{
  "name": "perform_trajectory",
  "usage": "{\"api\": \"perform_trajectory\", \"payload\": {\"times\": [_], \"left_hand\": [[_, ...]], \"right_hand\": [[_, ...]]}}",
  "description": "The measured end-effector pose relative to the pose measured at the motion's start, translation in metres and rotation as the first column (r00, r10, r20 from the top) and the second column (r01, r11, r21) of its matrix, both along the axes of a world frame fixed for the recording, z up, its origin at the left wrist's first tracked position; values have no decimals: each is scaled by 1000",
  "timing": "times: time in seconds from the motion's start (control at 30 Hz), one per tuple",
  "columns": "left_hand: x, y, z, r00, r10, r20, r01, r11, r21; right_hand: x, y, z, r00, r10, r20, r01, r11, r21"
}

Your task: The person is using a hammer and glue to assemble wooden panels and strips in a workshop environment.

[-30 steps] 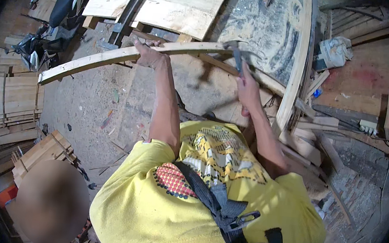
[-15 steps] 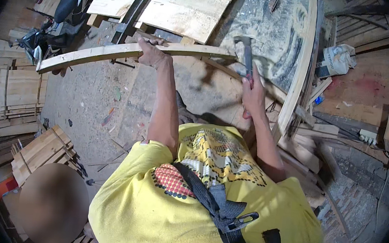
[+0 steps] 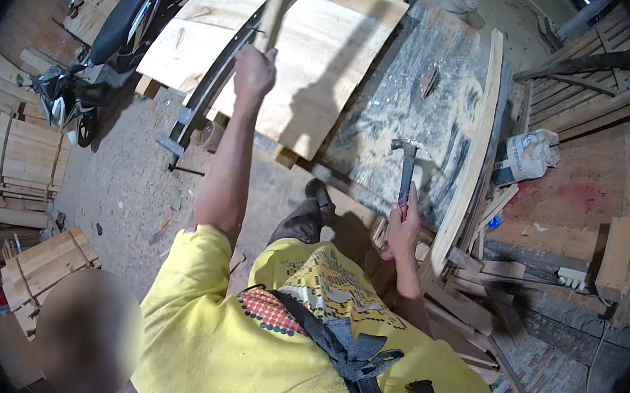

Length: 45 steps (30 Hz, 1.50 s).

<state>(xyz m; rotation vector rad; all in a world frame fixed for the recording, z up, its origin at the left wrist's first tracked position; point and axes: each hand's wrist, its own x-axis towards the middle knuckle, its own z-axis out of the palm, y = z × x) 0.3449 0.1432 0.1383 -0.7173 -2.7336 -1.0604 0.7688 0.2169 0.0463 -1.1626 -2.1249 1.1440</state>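
My left hand (image 3: 255, 75) grips a pale wooden strip (image 3: 277, 4), raised and pointing away from me over light plank panels (image 3: 347, 39), its far end out of the picture. A long dark metal bar (image 3: 201, 115) runs across these panels. My right hand (image 3: 403, 233) holds a hammer (image 3: 407, 168) by its handle, head up, in front of the dusty worktable (image 3: 366, 148). A long light timber (image 3: 472, 167) lies along the table's right side.
A motorbike (image 3: 127, 16) stands at the upper left beside stacked boards (image 3: 24, 154). A white sack (image 3: 528, 154), a power strip (image 3: 571, 277) and loose offcuts lie at the right. A blurred person (image 3: 85, 333) is at the lower left. My foot (image 3: 318, 193) is below the worktable's edge.
My left hand has moved forward and up, swinging the strip from crosswise to pointing away from me. My right hand has lowered with the hammer. My view has shifted, showing more of the panels.
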Motion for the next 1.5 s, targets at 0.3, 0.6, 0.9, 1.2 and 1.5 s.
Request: {"api": "perform_trajectory", "payload": {"times": [0.3, 0.6, 0.9, 1.2, 1.5], "left_hand": [[-48, 144, -95, 990, 21, -141, -61, 957, -283], [-52, 188, -114, 984, -27, -178, -29, 952, -305], [-55, 181, -108, 988, -96, -124, 55, 952, -302], [-55, 180, -96, 995, -92, -33, 76, 942, -327], [-55, 179, -86, 993, -116, -17, 104, 943, -315]], "right_hand": [[-41, 64, 35, 997, -57, 61, 62, 995, -81], [-107, 151, 59, 996, -48, 72, 49, 999, -9], [-272, 270, 152, 991, 134, 17, -134, 963, 232], [-368, 331, 169, 422, 672, -608, -279, 735, 619], [-402, 310, 159, 896, 395, -205, -235, 811, 536]]}}
